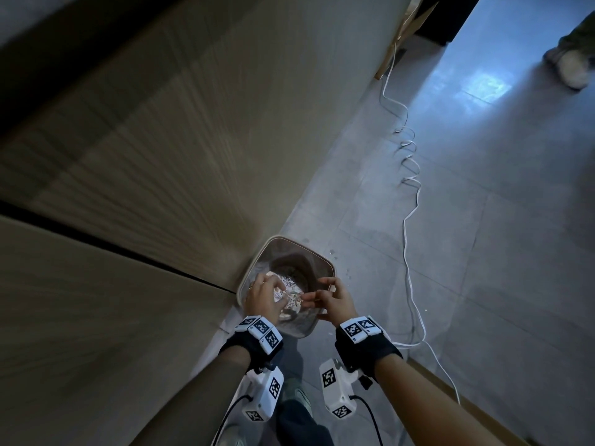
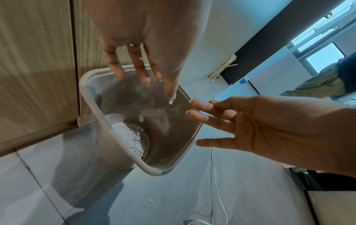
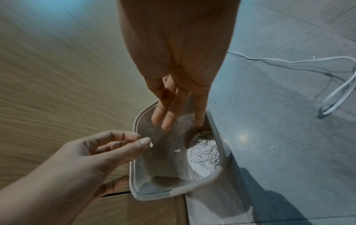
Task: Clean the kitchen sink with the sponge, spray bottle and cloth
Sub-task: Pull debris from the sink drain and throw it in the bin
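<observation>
Both your hands hang over the open waste bin (image 1: 325, 262), which stands on the tiled floor (image 1: 483, 252) against the wooden cabinet front (image 1: 161, 156). Your left hand (image 1: 262, 297) is released, fingers spread and pointing down into the bin; a white scrap (image 2: 170, 102) clings to one fingertip. Your right hand (image 1: 335, 300) is also slack and grasps nothing, its fingers (image 2: 204, 117) reaching across the bin's mouth toward the left. At the bottom of the bin lies a heap of pale shredded scraps (image 3: 204, 150).

The sink, sponge, spray bottle and cloth appear in none of the views, so I cannot place them; judging by this, you are disposing of debris, and the cleaning proper is either done or pending.

Risks: scraps stuck to damp fingers may fall outside the bin; a few bits (image 3: 272, 147) already lie on the floor beside it. The white cable (image 1: 409, 220) trails along the floor just beside the bin, and a careless step back could snag it.
</observation>
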Motion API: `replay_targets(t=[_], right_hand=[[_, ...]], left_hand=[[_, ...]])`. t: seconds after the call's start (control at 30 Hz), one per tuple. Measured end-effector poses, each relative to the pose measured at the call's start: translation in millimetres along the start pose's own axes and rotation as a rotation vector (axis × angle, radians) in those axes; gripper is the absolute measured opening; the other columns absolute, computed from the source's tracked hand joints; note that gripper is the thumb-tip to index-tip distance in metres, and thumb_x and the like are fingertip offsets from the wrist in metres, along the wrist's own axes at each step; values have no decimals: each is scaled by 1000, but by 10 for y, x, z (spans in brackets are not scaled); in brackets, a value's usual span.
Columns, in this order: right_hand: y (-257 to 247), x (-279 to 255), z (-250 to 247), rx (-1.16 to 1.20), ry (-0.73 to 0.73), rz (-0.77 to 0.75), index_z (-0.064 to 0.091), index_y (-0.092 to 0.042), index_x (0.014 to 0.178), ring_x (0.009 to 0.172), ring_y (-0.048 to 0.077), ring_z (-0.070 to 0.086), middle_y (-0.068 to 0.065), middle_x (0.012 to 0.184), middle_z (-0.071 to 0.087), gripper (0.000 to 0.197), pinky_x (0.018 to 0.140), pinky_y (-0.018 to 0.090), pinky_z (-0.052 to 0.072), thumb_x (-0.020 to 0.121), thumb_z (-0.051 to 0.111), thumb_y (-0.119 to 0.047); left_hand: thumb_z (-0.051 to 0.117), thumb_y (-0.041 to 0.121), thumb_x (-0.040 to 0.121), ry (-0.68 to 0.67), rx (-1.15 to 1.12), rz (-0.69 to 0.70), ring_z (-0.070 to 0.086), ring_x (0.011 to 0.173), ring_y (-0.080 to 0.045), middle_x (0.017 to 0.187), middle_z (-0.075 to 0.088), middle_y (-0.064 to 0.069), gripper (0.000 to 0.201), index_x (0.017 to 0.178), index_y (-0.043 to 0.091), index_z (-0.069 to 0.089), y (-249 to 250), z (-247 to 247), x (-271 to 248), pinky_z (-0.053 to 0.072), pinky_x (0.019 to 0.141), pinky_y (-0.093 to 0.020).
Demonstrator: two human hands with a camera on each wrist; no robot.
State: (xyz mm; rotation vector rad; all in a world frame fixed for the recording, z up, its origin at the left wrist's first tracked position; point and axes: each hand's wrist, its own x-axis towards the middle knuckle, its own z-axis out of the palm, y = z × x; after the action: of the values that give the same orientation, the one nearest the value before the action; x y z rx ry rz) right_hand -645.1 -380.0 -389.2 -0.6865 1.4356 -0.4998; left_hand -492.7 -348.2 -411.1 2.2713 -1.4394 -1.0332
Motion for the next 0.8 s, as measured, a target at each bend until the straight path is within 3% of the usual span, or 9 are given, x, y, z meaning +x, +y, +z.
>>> replay_targets(t=[0.1,0.17,0.23,0.33,0.47,0.53,0.6,0.67,0.8], right_hand=[[39,44,-17,-109,30,-110,52,-12,96,67,19,64,12,79,68,24,59,25,50,87,49,9],[71,73,-13,-269,-9,-188,60,-11,93,73,18,62,10,82,66,25,67,24,51,78,65,9],[107,91,17,-434,-54,-219,65,-20,92,79,17,61,9,92,66,33,71,22,52,69,78,0],[125,121,101,-627,-63,-236,61,-42,77,88,21,62,-2,94,63,36,81,37,55,66,83,-15],[80,133,182,-775,12,-233,57,-37,55,76,14,61,-16,72,55,30,83,44,52,73,78,-25],[58,124,200,-840,76,-224,59,-34,57,77,14,58,-18,69,49,27,86,45,49,78,74,-25],[26,88,208,-908,94,-201,72,-30,78,87,17,57,-17,74,44,11,91,46,46,85,66,-25],[-20,56,206,-961,84,-236,74,-26,95,97,21,56,-14,82,43,14,92,44,43,88,62,-25],[-202,-106,212,-1054,173,-313,72,-20,86,106,16,45,-15,86,43,10,83,32,28,81,68,-28]], left_hand=[[76,21,75,23,-63,11,58,96,-22,91,53,8,16,80,18,62,-2,-19,-13,47,81,-35],[76,28,75,16,-88,-17,56,100,-22,99,58,3,17,76,19,62,3,-18,-6,48,85,-38],[77,34,73,6,-113,-31,55,100,-22,102,59,2,20,76,21,62,-5,-13,6,48,86,-40],[76,38,73,-8,-113,-19,54,97,-20,99,56,4,24,79,19,62,-10,-22,3,48,85,-40],[76,36,74,-8,-121,-7,56,93,-20,92,52,8,23,79,19,62,-19,-60,0,48,83,-39],[78,32,72,10,-153,3,57,91,-21,89,52,9,22,77,20,60,-43,-96,-6,48,83,-40],[78,28,72,20,-191,9,58,90,-22,91,55,6,22,75,22,58,-79,-124,-15,49,83,-42],[76,26,76,22,-201,-4,58,92,-26,95,57,-1,20,72,23,56,-87,-164,-42,50,83,-43],[71,24,80,3,-202,-57,55,96,-22,95,51,4,23,67,23,52,-41,-278,-171,50,85,-42]])
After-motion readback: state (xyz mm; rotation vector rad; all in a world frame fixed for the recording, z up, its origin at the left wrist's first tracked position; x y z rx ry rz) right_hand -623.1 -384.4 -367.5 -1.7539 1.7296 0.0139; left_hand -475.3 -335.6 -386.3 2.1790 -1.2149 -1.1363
